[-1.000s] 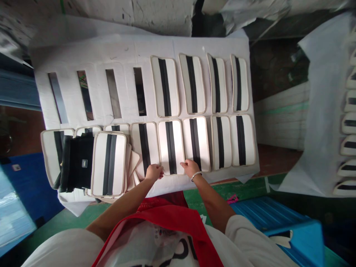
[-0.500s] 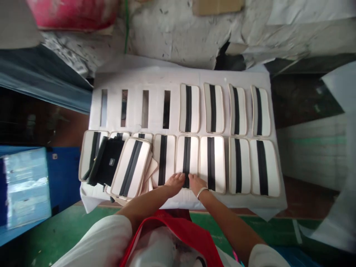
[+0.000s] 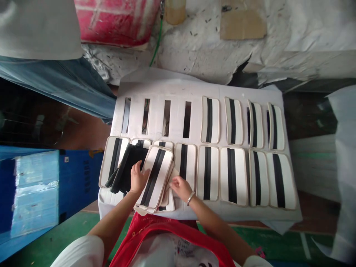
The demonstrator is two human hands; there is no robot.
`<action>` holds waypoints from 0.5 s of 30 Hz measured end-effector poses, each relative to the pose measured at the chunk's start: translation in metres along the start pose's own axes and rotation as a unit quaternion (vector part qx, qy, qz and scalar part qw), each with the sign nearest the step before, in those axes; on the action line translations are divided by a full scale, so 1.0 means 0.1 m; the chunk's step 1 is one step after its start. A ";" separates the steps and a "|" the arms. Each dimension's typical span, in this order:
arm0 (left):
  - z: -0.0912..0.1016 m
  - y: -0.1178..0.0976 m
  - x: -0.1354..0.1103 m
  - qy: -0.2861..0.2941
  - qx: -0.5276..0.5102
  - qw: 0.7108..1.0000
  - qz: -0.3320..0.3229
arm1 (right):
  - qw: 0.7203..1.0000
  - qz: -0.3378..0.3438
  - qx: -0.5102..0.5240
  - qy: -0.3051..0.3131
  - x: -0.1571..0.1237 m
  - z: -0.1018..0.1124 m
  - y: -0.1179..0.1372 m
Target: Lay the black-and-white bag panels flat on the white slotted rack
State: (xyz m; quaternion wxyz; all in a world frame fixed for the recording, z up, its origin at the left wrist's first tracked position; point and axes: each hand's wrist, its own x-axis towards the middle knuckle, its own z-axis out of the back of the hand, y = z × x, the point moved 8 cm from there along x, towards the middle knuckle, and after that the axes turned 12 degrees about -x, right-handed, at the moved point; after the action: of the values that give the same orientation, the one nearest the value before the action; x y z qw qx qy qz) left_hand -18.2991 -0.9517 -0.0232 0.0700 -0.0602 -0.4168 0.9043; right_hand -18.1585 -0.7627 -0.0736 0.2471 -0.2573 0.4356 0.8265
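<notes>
A stack of cream panels with rounded corners and a dark central strip (image 3: 154, 178) lies at a slant on the left of the white-covered table. My left hand (image 3: 138, 178) is at its left edge, fingers apart, partly over a black pouch-like item (image 3: 124, 172). At the stack's right edge, my right hand (image 3: 182, 188) has its fingers bent together near a protruding cream piece (image 3: 174, 173). Whether they pinch that piece is unclear. Just right of this hand lies a single striped panel (image 3: 207, 172), flat in the front row.
More striped panels (image 3: 233, 176) fill the front row and the right half of the back row. Rectangular slots (image 3: 187, 119) cut through the white table cover (image 3: 155, 89) at back left. Blue boxes (image 3: 75, 178) stand left; a person in jeans (image 3: 75, 83) is beyond the table.
Both hands have left the middle front panel and moved left to the slanted stack, now on either side of it. The camera view has shifted, so the table appears farther right and lower.
</notes>
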 end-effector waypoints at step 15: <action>0.00 -0.03 0.18 0.296 -0.478 0.726 0.395 | 0.987 0.028 0.140 -0.071 -0.01 0.16 0.82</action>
State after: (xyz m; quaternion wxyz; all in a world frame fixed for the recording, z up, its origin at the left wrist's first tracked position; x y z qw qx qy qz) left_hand -18.3165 -0.9466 -0.0224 -0.2123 -0.5093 -0.6905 0.4676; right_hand -18.2128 -0.7897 -0.0167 0.2884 -0.1483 0.5355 0.7798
